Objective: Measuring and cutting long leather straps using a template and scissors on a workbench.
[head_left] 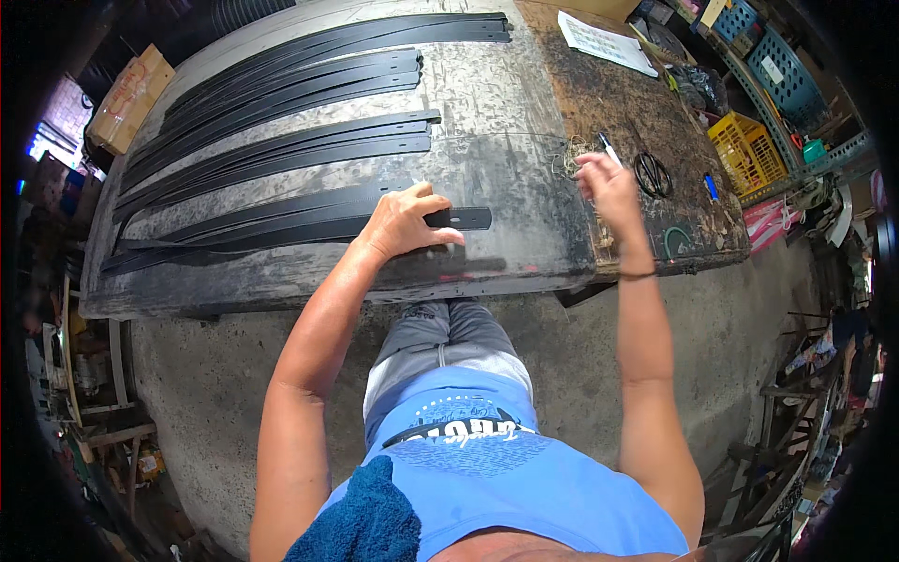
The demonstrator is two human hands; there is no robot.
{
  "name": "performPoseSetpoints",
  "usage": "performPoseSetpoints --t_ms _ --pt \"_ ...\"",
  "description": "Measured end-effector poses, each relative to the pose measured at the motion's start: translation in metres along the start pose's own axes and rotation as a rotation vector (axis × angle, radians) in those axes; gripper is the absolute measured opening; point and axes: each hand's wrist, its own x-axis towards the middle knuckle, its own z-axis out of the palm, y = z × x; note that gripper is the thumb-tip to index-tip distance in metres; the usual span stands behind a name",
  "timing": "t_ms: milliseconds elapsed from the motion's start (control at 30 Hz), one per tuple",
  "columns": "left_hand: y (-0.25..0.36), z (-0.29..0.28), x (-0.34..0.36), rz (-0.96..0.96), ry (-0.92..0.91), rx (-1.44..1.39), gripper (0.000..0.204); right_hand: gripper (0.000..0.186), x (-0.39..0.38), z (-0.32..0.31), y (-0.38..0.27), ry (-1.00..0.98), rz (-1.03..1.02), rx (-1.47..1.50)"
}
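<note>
Head view, table: the landmark is the table [524, 169], worn grey on its left and middle, brown and rough on its right.
Near edge: it bends across just in front of the person's trousers [449, 328]; concrete floor [571, 393] shows below it.
Black strips: the near bundle [309, 229] lies lengthwise on the table's left half, close to the near edge; three farther bundles [375, 139] lie behind it, toward the table's far edge.
Left hand [407, 220]: over the near bundle's right end, thumb and fingers parted around a strip; how firmly it grips, I cannot tell.
Right hand [611, 192]: above the table's brown part, blurred, fingers loosely bent; whether it holds anything, I cannot tell.
Room between hands: grey tabletop runs from the near bundle's right end to the brown part.
In the way on the table's right: marker pen [609, 148], black coil [653, 175], blue object [711, 187], green loop [676, 243]; paper sheet [607, 43] near the far edge.
Around the table: yellow crate [746, 153] past its right edge, cardboard box [129, 98] past its left.
</note>
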Motion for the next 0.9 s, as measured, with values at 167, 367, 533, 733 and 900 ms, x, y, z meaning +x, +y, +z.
performPoseSetpoints --t_ms 167,367,533,733,900 --pt "0.011 -0.014 -0.009 0.043 0.033 -0.01 0.053 0.018 -0.056 0.084 -0.027 -0.153 0.122 0.127" --pt "0.021 -0.026 -0.018 0.068 0.051 -0.026 0.051 0.019 -0.075 0.114 -0.038 -0.263 0.187 0.307" --pt "0.024 -0.026 -0.021 0.108 0.047 -0.028 0.049 0.024 -0.082 0.12 -0.043 -0.271 0.086 0.081" --pt "0.019 -0.015 -0.023 0.118 0.031 -0.034 0.046 0.026 -0.082 0.122 -0.036 -0.234 0.282 0.262" --pt "0.014 -0.011 -0.023 0.097 0.051 -0.038 0.05 0.026 -0.083 0.117 -0.032 -0.285 0.334 0.439"
